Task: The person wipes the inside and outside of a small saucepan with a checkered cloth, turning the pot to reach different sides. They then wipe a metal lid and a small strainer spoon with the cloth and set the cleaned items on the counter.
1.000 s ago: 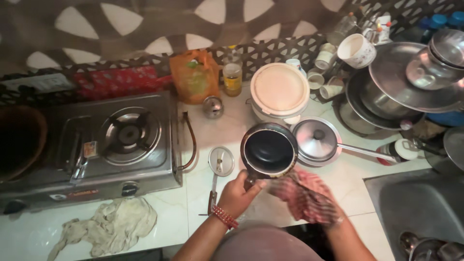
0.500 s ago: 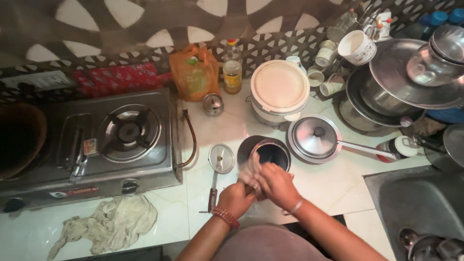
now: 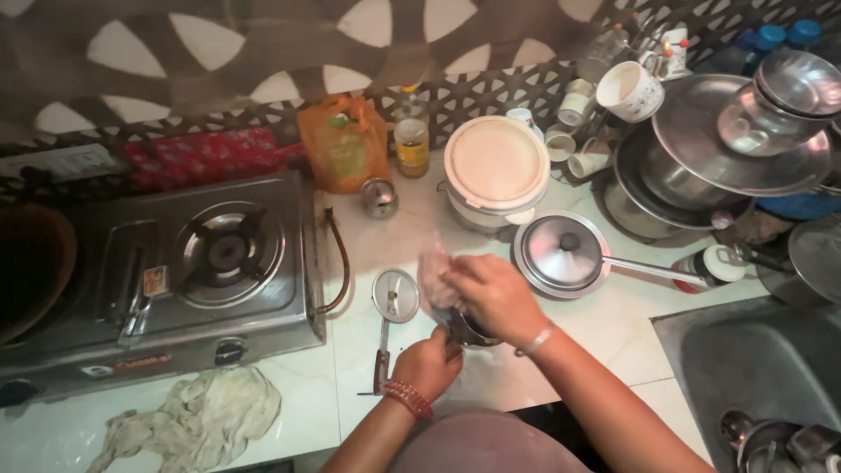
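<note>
Far left, a dark brown bowl (image 3: 31, 263) is sitting at the table's edge, too shadowy to see inside. Next to it a steel gas stove (image 3: 166, 280) with one round burner is taking up that whole side, and a crumpled whitish rag (image 3: 197, 420) is lying on the pale glossy table (image 3: 604, 337) just in front of it. A small strainer (image 3: 394, 296) with a long handle is resting beside the stove.

In the middle, the left hand (image 3: 431, 363) is clenching the handle of a small dark pan (image 3: 469, 331), holding it just above the table near the person's body. The right hand (image 3: 491, 293) is pressing a bunched checked cloth (image 3: 435, 276) down into the pan, covering nearly all of it, so I can't tell what's inside.

Behind that, an orange plastic bag (image 3: 343, 144), a bottle (image 3: 410, 136) of yellowish liquid and a little round steel pot (image 3: 379, 198) are standing by the patterned wall. Then a round cream-lidded container (image 3: 496, 171), and a steel saucepan (image 3: 561, 254) with its lid on, handle pointing right.

Further right, cups (image 3: 626, 90) and stacked shiny steel plates (image 3: 727, 144) are piling up, and the steel sink (image 3: 753, 377) is holding a few steel vessels in its near corner.
</note>
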